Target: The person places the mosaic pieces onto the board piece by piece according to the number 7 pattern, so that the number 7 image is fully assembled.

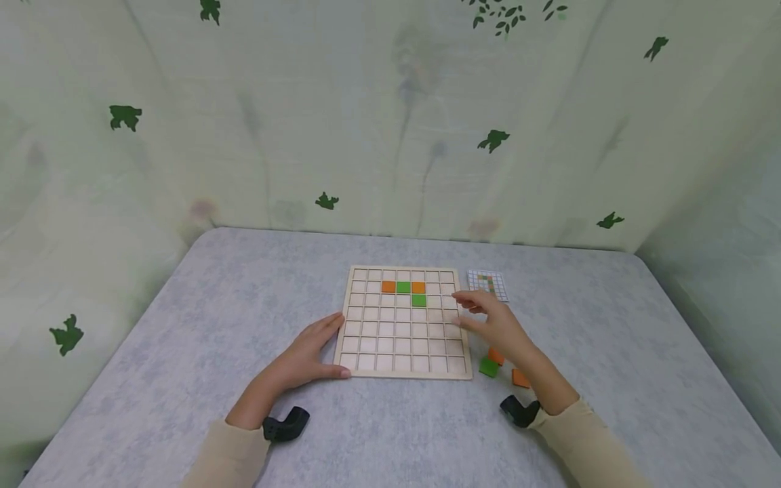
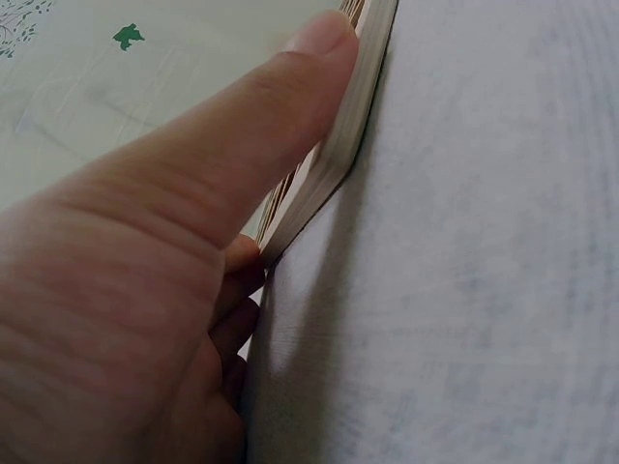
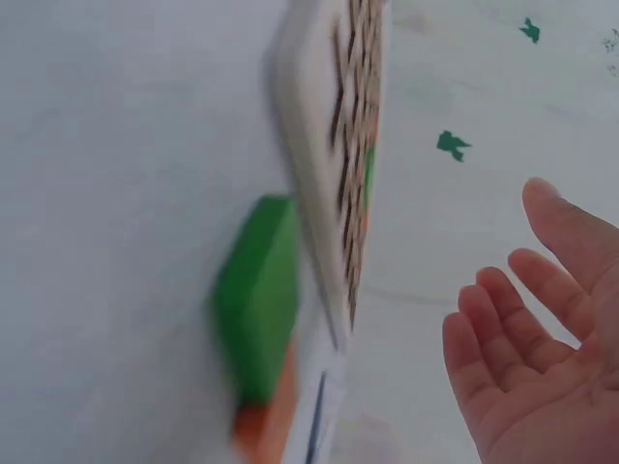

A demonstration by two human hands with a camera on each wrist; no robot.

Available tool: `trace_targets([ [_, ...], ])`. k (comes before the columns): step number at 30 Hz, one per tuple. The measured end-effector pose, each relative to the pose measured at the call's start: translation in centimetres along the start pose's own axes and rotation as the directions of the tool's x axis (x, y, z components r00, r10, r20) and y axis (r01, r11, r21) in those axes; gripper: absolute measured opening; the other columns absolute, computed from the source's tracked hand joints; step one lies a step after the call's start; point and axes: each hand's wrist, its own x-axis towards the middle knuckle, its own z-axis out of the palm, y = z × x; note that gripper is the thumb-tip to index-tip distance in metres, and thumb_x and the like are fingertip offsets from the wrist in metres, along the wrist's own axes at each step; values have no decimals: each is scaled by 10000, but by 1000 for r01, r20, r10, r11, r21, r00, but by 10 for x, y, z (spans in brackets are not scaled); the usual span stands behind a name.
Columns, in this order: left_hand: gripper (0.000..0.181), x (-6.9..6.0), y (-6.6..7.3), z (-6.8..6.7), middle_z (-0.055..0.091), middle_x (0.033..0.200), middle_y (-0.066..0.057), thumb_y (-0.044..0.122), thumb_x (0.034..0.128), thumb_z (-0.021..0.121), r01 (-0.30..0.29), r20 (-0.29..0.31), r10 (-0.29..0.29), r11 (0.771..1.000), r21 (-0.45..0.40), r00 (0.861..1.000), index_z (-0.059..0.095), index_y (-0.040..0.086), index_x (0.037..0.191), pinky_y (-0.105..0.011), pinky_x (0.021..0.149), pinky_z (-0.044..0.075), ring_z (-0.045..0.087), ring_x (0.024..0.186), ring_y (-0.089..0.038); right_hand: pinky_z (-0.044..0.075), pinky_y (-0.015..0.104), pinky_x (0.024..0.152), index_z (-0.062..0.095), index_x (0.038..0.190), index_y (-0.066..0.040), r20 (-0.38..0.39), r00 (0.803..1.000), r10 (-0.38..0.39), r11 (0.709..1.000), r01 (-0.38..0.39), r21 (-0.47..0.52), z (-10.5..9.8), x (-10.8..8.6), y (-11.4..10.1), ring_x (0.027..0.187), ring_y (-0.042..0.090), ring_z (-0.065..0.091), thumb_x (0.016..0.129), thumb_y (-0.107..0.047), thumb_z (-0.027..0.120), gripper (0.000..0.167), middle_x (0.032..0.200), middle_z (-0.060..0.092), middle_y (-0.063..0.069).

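A pale wooden grid board lies flat on the table. Two orange tiles and two green tiles sit in cells of its upper part. My left hand rests against the board's near left corner, its straight thumb at the front edge and its fingers along the left side. My right hand hovers over the board's right edge with loosely bent fingers; its palm looks bare in the right wrist view. Below that hand lie a loose green tile and loose orange tiles.
A small printed card with a coloured grid pattern lies right of the board, partly behind my right hand. The grey-blue table runs back to a pale curtain with green bird shapes. A black strap device sits at each wrist.
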Motion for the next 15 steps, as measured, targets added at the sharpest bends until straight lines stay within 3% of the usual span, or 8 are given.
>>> trace_targets([
  [8, 1040, -1, 0, -1, 189, 1467, -118, 548, 657, 713, 16, -2, -16, 1000, -1, 1000, 226, 44, 1426, -534, 1005, 188, 157, 1313, -348, 417, 425, 870, 536, 1224, -65, 4, 1000, -10, 1000, 10, -10, -16, -37, 22, 1029, 239, 510, 802, -183, 682, 462, 1175, 541, 71],
  [15, 1044, -1, -1, 0, 184, 1469, -114, 566, 659, 701, 13, 4, -13, 1000, -3, 1000, 220, 50, 1428, -524, 1011, 186, 153, 1316, -340, 403, 444, 876, 548, 1207, -50, 121, 991, 61, 998, -59, -19, -25, -58, 43, 1030, 260, 507, 789, -182, 693, 462, 1168, 545, 87],
])
